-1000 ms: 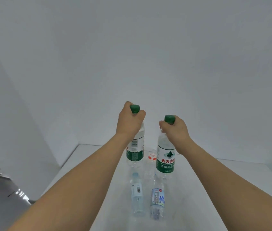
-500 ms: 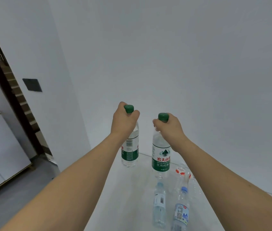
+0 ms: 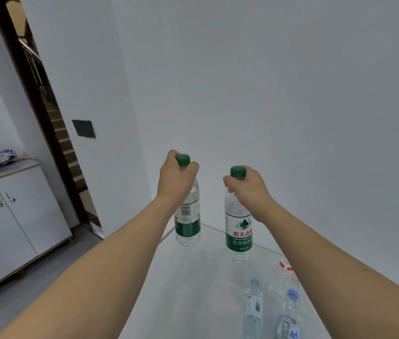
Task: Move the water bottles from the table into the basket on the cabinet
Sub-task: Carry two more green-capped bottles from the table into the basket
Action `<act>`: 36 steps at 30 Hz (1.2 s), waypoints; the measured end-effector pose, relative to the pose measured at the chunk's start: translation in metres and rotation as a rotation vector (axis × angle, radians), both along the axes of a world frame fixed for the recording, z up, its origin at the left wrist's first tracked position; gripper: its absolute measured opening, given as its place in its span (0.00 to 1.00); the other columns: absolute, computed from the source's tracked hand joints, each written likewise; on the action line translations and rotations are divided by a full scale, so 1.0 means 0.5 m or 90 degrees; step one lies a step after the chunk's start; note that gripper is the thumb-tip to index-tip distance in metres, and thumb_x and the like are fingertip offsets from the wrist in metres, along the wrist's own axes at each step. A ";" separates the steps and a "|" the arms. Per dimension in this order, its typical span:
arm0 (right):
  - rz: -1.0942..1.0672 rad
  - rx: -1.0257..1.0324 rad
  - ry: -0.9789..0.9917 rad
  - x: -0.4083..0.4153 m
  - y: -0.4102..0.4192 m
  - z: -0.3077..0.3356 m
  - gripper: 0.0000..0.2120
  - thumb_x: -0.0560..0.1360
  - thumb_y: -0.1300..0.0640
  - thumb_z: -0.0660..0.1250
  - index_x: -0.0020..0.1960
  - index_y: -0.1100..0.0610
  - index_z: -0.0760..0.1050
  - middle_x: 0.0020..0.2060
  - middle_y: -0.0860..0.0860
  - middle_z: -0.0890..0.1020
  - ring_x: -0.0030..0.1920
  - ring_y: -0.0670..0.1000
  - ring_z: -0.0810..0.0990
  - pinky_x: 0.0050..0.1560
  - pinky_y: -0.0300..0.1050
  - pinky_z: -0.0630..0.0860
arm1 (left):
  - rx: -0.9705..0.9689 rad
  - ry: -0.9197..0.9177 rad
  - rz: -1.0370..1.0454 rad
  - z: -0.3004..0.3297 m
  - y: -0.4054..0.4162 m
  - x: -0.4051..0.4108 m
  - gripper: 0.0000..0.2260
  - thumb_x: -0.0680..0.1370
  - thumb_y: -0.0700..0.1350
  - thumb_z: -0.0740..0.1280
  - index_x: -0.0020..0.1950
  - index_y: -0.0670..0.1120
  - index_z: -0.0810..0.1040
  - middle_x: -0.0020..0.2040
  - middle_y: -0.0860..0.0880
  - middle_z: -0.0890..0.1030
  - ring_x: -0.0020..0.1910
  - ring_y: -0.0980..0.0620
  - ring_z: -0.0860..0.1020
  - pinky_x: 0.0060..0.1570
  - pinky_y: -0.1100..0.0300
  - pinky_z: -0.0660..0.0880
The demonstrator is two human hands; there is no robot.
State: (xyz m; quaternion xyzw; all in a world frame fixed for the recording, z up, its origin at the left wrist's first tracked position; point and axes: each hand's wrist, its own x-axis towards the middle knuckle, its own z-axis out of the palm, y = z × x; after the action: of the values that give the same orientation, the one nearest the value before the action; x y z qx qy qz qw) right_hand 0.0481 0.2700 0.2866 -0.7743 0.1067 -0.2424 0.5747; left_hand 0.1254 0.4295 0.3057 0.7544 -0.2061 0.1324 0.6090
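Left hand [image 3: 177, 178] has its grip closed round the neck of one green-capped bottle [image 3: 188, 221]; right hand [image 3: 251, 185] grips another green-capped bottle [image 3: 238, 231], both held above the table [image 3: 193, 289] at centre frame.

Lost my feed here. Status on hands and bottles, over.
Left hand and right hand each grip a green-capped bottle by the neck, lifted. Three small bottles remain on table. Path to cabinet open.

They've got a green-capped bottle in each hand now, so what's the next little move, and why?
Probably carry both toward the white cabinet on the left. The left hand and right hand each grip a green-capped bottle by the neck, lifted off the table.
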 end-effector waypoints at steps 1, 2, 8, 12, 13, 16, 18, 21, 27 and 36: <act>0.011 -0.001 -0.001 0.009 0.015 0.006 0.07 0.71 0.56 0.67 0.48 0.56 0.74 0.40 0.53 0.79 0.39 0.51 0.76 0.41 0.45 0.74 | 0.003 -0.003 0.012 0.004 0.020 0.002 0.07 0.73 0.45 0.66 0.42 0.52 0.67 0.37 0.52 0.73 0.32 0.55 0.71 0.33 0.61 0.67; 0.012 0.000 -0.003 0.014 0.022 0.008 0.07 0.71 0.56 0.67 0.48 0.56 0.75 0.40 0.53 0.79 0.39 0.52 0.76 0.42 0.46 0.75 | 0.006 -0.002 0.013 0.007 0.029 0.003 0.07 0.73 0.45 0.66 0.43 0.52 0.67 0.38 0.51 0.74 0.33 0.54 0.71 0.33 0.60 0.68; 0.108 -0.010 -0.019 0.058 0.150 0.040 0.07 0.72 0.56 0.67 0.49 0.56 0.75 0.40 0.54 0.80 0.38 0.51 0.77 0.41 0.45 0.74 | 0.000 -0.012 0.101 0.032 0.173 0.008 0.06 0.74 0.45 0.65 0.44 0.51 0.68 0.40 0.48 0.76 0.35 0.52 0.72 0.33 0.59 0.69; 0.179 -0.002 -0.023 0.078 0.242 0.057 0.09 0.72 0.57 0.67 0.52 0.57 0.74 0.41 0.53 0.80 0.39 0.50 0.77 0.42 0.45 0.75 | -0.004 -0.020 0.160 0.044 0.271 0.007 0.06 0.73 0.46 0.65 0.44 0.50 0.68 0.37 0.50 0.74 0.30 0.56 0.70 0.29 0.63 0.68; 0.195 -0.004 -0.026 0.082 0.263 0.061 0.09 0.72 0.57 0.67 0.51 0.57 0.74 0.41 0.53 0.80 0.39 0.50 0.77 0.42 0.45 0.75 | -0.003 -0.025 0.180 0.048 0.294 0.006 0.06 0.73 0.46 0.65 0.44 0.50 0.68 0.36 0.50 0.74 0.28 0.59 0.70 0.28 0.64 0.68; 0.237 -0.013 -0.029 0.092 0.325 0.074 0.08 0.72 0.57 0.67 0.50 0.56 0.74 0.41 0.54 0.80 0.38 0.50 0.77 0.43 0.46 0.76 | -0.012 -0.028 0.218 0.059 0.364 -0.003 0.06 0.72 0.45 0.65 0.44 0.49 0.69 0.36 0.50 0.73 0.28 0.58 0.69 0.28 0.60 0.71; 0.264 -0.024 -0.026 0.097 0.366 0.081 0.08 0.72 0.56 0.67 0.50 0.57 0.74 0.42 0.56 0.80 0.39 0.50 0.77 0.44 0.47 0.76 | -0.014 -0.026 0.243 0.064 0.412 -0.011 0.07 0.72 0.45 0.66 0.46 0.47 0.69 0.36 0.49 0.74 0.30 0.54 0.70 0.31 0.55 0.72; 0.301 -0.041 -0.024 0.103 0.437 0.090 0.07 0.72 0.56 0.67 0.49 0.56 0.75 0.44 0.59 0.82 0.40 0.52 0.77 0.47 0.52 0.78 | -0.015 -0.034 0.289 0.070 0.490 -0.028 0.07 0.72 0.47 0.65 0.46 0.48 0.70 0.35 0.51 0.73 0.28 0.56 0.69 0.26 0.61 0.71; 0.386 -0.057 -0.039 0.103 0.611 0.098 0.06 0.73 0.56 0.68 0.48 0.57 0.75 0.44 0.58 0.81 0.42 0.52 0.78 0.49 0.51 0.78 | -0.019 -0.032 0.387 0.078 0.664 -0.083 0.06 0.73 0.46 0.66 0.46 0.53 0.70 0.38 0.51 0.76 0.33 0.55 0.72 0.31 0.59 0.69; 0.552 -0.062 -0.062 0.077 0.940 0.110 0.08 0.73 0.56 0.69 0.49 0.59 0.76 0.41 0.55 0.82 0.36 0.45 0.79 0.40 0.43 0.77 | -0.032 -0.062 0.512 0.093 0.971 -0.202 0.06 0.73 0.45 0.66 0.48 0.51 0.72 0.39 0.52 0.78 0.34 0.57 0.74 0.34 0.61 0.69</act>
State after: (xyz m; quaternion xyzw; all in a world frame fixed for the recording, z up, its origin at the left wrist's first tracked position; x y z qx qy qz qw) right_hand 0.0864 0.7398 0.3416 -0.7611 -0.2670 -0.0199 0.5908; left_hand 0.0244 0.9152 0.3520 0.7524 0.0803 0.4009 0.5165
